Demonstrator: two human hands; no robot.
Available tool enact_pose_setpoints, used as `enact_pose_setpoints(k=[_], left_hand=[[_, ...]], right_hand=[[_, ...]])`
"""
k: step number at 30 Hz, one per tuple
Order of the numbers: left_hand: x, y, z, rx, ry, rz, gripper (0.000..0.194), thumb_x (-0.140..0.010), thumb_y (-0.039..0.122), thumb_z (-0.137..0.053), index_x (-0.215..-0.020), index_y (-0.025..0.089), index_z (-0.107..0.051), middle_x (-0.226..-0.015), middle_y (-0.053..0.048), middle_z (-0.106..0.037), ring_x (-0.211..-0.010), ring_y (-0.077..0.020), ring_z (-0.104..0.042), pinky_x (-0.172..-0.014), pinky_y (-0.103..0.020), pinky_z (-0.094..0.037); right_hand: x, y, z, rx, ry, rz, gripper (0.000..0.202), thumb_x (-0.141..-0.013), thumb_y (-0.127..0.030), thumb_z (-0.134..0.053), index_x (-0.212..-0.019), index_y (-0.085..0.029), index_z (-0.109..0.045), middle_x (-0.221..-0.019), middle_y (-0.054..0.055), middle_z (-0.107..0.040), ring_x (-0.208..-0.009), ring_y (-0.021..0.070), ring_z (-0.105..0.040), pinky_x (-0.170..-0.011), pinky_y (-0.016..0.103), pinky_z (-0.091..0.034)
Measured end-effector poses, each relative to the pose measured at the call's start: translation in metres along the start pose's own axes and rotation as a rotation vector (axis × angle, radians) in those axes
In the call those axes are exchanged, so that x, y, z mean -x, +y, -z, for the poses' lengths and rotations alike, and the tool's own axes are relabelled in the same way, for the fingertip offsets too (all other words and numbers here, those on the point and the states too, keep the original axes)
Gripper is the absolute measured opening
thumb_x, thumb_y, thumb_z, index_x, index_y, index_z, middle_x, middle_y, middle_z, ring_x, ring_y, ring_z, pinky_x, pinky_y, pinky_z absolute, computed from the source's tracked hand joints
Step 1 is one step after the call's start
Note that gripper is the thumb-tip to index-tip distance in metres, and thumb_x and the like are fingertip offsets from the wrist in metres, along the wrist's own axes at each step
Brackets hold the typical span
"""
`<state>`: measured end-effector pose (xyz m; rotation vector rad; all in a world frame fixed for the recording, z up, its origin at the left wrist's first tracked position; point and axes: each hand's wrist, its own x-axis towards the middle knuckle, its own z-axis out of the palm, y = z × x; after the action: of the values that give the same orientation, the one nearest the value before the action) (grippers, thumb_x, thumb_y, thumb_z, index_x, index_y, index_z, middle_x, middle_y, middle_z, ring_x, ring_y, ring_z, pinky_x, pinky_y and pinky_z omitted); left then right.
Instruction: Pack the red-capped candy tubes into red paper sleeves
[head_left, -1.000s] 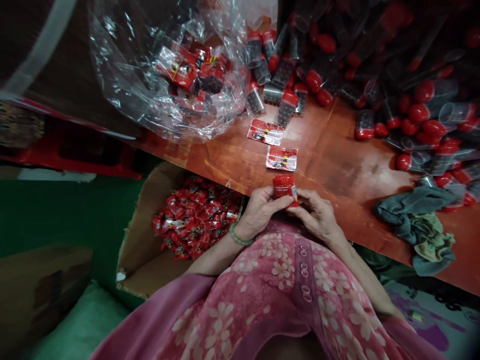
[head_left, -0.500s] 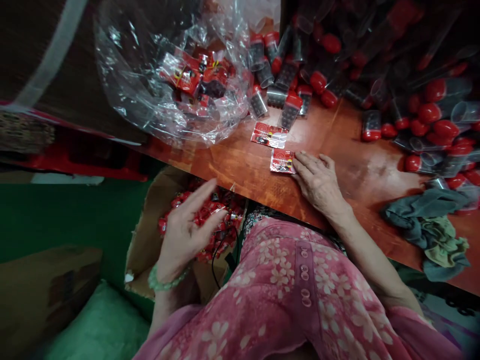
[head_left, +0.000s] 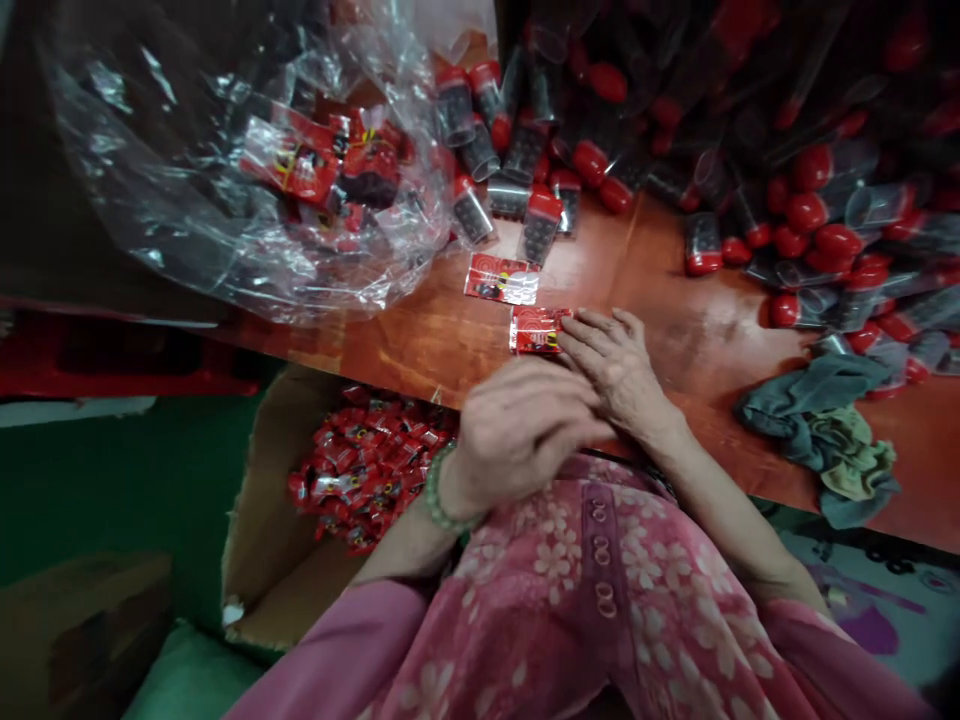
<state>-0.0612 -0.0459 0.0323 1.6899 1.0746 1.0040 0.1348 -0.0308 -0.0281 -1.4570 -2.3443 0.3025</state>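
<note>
My right hand (head_left: 619, 370) lies flat on the table with its fingers stretched out, the fingertips on the right edge of a small red printed packet (head_left: 534, 331). My left hand (head_left: 525, 425), with a green bead bracelet at the wrist, is over the table's front edge beside my right hand. Its fingers are slightly bent, the thumb stands apart, and no object shows in it; it is a little blurred. A second, flat red and clear packet (head_left: 501, 279) lies just beyond the first.
A clear plastic bag (head_left: 300, 255) with red packets sits at the back left. Below the table edge is a cardboard box (head_left: 259, 500) of red packets. Many red-capped clear tubes (head_left: 817, 210) are heaped at the back and right. Crumpled cloths (head_left: 817, 400) lie at the right.
My left hand has swung from above the cardboard box to the right, up to my right hand. My right hand stays at the packet. The view has shifted slightly.
</note>
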Motion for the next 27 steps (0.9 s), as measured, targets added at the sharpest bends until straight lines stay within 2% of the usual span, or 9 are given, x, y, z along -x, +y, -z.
enact_pose_setpoints(k=[2, 5, 9, 12, 14, 17, 22, 24, 27], left_hand=[[-0.012, -0.017, -0.004, -0.281, -0.042, -0.108, 0.018, -0.091, 0.036, -0.074, -0.098, 0.020, -0.077, -0.110, -0.010, -0.080, -0.111, -0.0268, -0.074, -0.105, -0.046, -0.057], [-0.019, -0.045, -0.006, -0.639, -0.102, -0.243, 0.033, -0.099, 0.024, -0.058, -0.129, 0.014, -0.068, -0.138, -0.018, -0.070, -0.134, -0.0299, -0.063, -0.115, -0.052, -0.052], [-0.019, -0.068, -0.007, -0.767, -0.140, -0.416, 0.040, -0.098, 0.006, -0.045, -0.131, 0.011, -0.066, -0.140, -0.018, -0.068, -0.138, -0.0284, -0.061, -0.116, -0.049, -0.052], [-0.021, -0.072, -0.008, -0.767, -0.110, -0.470, 0.037, -0.097, 0.005, -0.045, -0.122, 0.012, -0.071, -0.136, -0.016, -0.071, -0.133, -0.0269, -0.064, -0.113, -0.046, -0.054], [-0.024, -0.073, -0.009, -0.738, -0.082, -0.437, 0.031, -0.098, 0.009, -0.048, -0.113, 0.016, -0.074, -0.129, -0.014, -0.074, -0.125, -0.0257, -0.068, -0.107, -0.045, -0.056], [-0.029, -0.075, -0.010, -0.737, -0.044, -0.360, 0.024, -0.100, 0.018, -0.053, -0.093, 0.018, -0.076, -0.105, -0.012, -0.079, -0.097, -0.0226, -0.072, -0.087, -0.039, -0.059], [-0.036, -0.075, -0.009, -0.676, -0.054, -0.335, 0.029, -0.098, 0.040, -0.062, -0.086, 0.016, -0.073, -0.091, -0.008, -0.076, -0.081, -0.0175, -0.068, -0.077, -0.031, -0.056], [-0.038, -0.073, -0.007, -0.633, -0.091, -0.341, 0.033, -0.097, 0.046, -0.062, -0.090, 0.015, -0.073, -0.094, -0.009, -0.076, -0.085, -0.0182, -0.068, -0.080, -0.032, -0.057], [-0.040, -0.068, -0.005, -0.608, -0.156, -0.321, 0.034, -0.100, 0.044, -0.058, -0.097, 0.013, -0.073, -0.099, -0.010, -0.075, -0.091, -0.0197, -0.068, -0.086, -0.036, -0.057]], right_hand=[[-0.001, -0.001, 0.005, 0.018, -0.051, 0.014, 0.033, -0.106, -0.028, -0.048, -0.128, -0.020, -0.071, -0.135, 0.012, -0.073, -0.131, 0.0292, -0.061, -0.116, 0.057, -0.038], [-0.003, -0.004, 0.009, 0.094, -0.053, 0.072, 0.033, -0.104, -0.017, -0.047, -0.126, -0.015, -0.071, -0.133, 0.013, -0.074, -0.128, 0.0291, -0.062, -0.116, 0.055, -0.039], [-0.004, -0.008, 0.014, 0.144, -0.043, 0.139, 0.033, -0.103, -0.011, -0.045, -0.122, -0.011, -0.072, -0.130, 0.014, -0.075, -0.123, 0.0276, -0.064, -0.113, 0.050, -0.043], [-0.004, -0.003, 0.023, 0.039, -0.064, 0.138, 0.028, -0.105, -0.019, -0.049, -0.120, -0.016, -0.072, -0.127, 0.011, -0.076, -0.120, 0.0261, -0.065, -0.109, 0.048, -0.047], [-0.006, 0.010, 0.034, -0.020, -0.031, 0.058, 0.028, -0.106, -0.030, -0.051, -0.119, -0.017, -0.071, -0.121, 0.011, -0.078, -0.112, 0.0254, -0.068, -0.101, 0.045, -0.051], [-0.014, 0.045, 0.051, 0.087, 0.059, -0.207, 0.031, -0.106, -0.035, -0.048, -0.114, -0.016, -0.072, -0.110, 0.014, -0.077, -0.100, 0.0282, -0.068, -0.094, 0.047, -0.052], [-0.037, 0.106, 0.056, 0.332, 0.053, -0.572, 0.047, -0.098, -0.038, -0.063, -0.132, -0.006, -0.061, -0.125, 0.025, -0.068, -0.116, 0.0395, -0.062, -0.099, 0.057, -0.049], [-0.042, 0.120, 0.051, 0.307, 0.050, -0.619, 0.053, -0.095, -0.044, -0.068, -0.130, -0.006, -0.060, -0.120, 0.025, -0.068, -0.113, 0.0397, -0.062, -0.097, 0.057, -0.050], [-0.043, 0.128, 0.043, 0.156, 0.191, -0.572, 0.053, -0.092, -0.053, -0.069, -0.125, -0.012, -0.060, -0.114, 0.021, -0.067, -0.109, 0.0346, -0.062, -0.097, 0.054, -0.050]])
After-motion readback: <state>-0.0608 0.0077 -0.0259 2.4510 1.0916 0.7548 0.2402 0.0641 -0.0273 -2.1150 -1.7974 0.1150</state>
